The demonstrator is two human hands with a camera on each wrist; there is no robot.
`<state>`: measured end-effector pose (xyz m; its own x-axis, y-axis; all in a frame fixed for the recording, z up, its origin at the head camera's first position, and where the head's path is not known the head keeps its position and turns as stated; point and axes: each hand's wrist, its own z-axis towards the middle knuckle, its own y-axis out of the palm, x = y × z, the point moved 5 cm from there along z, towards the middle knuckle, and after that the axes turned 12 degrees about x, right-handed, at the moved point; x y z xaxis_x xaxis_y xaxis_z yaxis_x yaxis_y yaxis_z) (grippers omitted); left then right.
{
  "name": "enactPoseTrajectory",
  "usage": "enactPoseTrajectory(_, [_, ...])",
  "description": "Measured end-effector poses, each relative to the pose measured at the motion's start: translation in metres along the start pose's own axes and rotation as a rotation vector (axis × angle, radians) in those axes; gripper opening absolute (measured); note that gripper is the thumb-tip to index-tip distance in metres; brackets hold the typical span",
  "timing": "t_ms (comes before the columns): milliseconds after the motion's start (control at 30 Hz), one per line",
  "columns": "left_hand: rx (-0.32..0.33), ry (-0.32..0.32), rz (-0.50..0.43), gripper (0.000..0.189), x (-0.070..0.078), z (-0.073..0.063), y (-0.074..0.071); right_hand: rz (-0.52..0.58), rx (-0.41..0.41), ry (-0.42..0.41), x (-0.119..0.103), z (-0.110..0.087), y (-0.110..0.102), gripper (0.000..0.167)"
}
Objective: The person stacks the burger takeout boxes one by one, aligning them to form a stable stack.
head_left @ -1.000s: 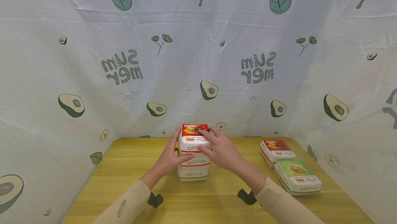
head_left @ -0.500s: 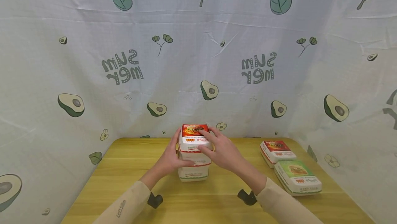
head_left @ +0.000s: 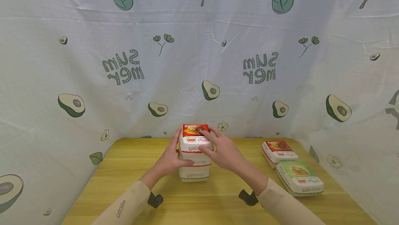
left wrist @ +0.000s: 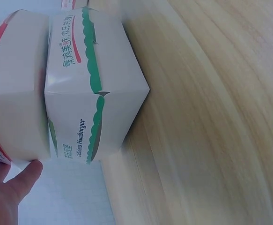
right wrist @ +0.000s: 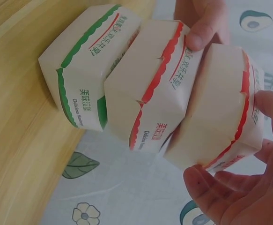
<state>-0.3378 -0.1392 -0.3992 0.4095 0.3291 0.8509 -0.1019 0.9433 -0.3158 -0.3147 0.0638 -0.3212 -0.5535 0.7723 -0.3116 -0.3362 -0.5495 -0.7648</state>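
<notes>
Three paper hamburger boxes stand in a stack in the middle of the table in the head view. The bottom box point(head_left: 194, 174) has green trim; the middle box point(right wrist: 150, 84) and top box point(right wrist: 216, 108) have red trim. My left hand point(head_left: 169, 161) grips the stack's left side, its thumb across the middle box's front; its other fingers are partly hidden. My right hand point(head_left: 225, 152) holds the top box from the right, fingers curled around its edges. In the right wrist view, the upper boxes sit slightly askew.
To the right on the wooden table point(head_left: 124, 183) lie a red-topped hamburger box point(head_left: 280, 152) and a green-topped hamburger box point(head_left: 299, 178), close together. A dark curved piece point(head_left: 155, 200) shows beside the left forearm, another dark piece point(head_left: 248, 197) beside the right. A printed curtain point(head_left: 180, 62) hangs behind.
My left thumb has slid down slightly along the front of the stack, onto the middle box. The right hand and the boxes at the right stay as they were.
</notes>
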Motion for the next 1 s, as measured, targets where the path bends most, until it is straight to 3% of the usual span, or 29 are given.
enactPoseTrajectory(267, [0.014,-0.010,0.023,0.124,-0.0010,-0.0007,-0.0015,0.003,-0.010,-0.003,-0.0017,0.0008,0.0002,0.062])
enactPoseTrajectory(667, [0.049,0.030,0.039,0.108,0.0067,0.0007,-0.0049,-0.007,-0.008,-0.015,-0.0033,0.0034,-0.0004,0.063])
enactPoseTrajectory(1000, [0.049,0.047,0.018,0.107,0.0066,-0.0006,-0.0064,0.007,-0.005,-0.002,-0.0042,0.0028,-0.0015,0.064])
